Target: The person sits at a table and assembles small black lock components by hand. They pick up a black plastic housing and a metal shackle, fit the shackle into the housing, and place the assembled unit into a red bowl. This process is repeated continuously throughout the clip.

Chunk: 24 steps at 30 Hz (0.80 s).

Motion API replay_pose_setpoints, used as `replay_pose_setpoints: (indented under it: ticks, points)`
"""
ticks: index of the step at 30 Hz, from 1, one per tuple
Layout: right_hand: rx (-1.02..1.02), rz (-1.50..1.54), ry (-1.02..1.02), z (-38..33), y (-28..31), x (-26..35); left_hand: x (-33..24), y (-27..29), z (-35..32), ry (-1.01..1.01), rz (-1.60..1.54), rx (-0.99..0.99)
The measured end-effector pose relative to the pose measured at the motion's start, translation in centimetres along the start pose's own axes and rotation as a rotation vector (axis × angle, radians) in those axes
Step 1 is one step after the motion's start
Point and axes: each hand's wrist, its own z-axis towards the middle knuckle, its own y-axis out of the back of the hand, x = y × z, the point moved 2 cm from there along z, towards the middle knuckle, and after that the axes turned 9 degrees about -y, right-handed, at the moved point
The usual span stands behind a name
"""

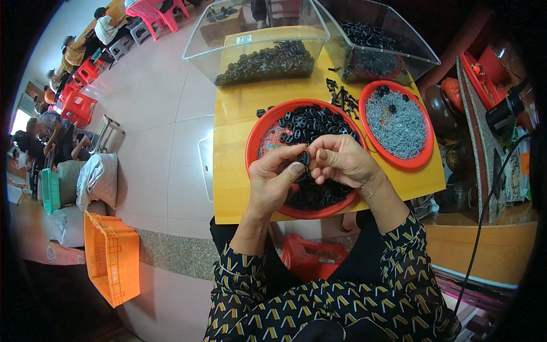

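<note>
My left hand (272, 179) pinches a small black plastic piece (304, 159) between thumb and fingers. Close beside it, the fingers of my right hand (348, 162) are bent together at the piece; whatever they hold is too small to make out. Both hands are over a round red basin (249, 149), which contains many black oval pieces with holes (319, 121). To its right, a second red basin (428, 149) is filled with small silvery metal pieces (396, 128) that look like screws, with a few black bits on top.
The basins stand on a yellow table (236, 122). Behind them are two clear plastic bins (265, 62) (370, 43) of black parts. Loose black pieces (343, 101) lie between. An orange crate (114, 259) and white sacks (98, 181) are at left; people sit farther back.
</note>
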Motion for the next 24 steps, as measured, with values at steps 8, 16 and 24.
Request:
replay_pose_setpoints:
  ticks: [8,16,24]
  points:
    - [-0.113,-0.118,0.014,-0.6,-0.5,0.4,0.1,0.6,-0.2,0.023,0.11,0.02]
    - [-0.266,-0.324,0.017,-0.5,-1.0,0.9,-0.6,0.1,0.0,-0.053,0.228,0.016]
    - [-0.468,-0.167,0.645,1.0,4.5,15.5,-2.8,3.8,1.2,-0.404,1.048,0.001]
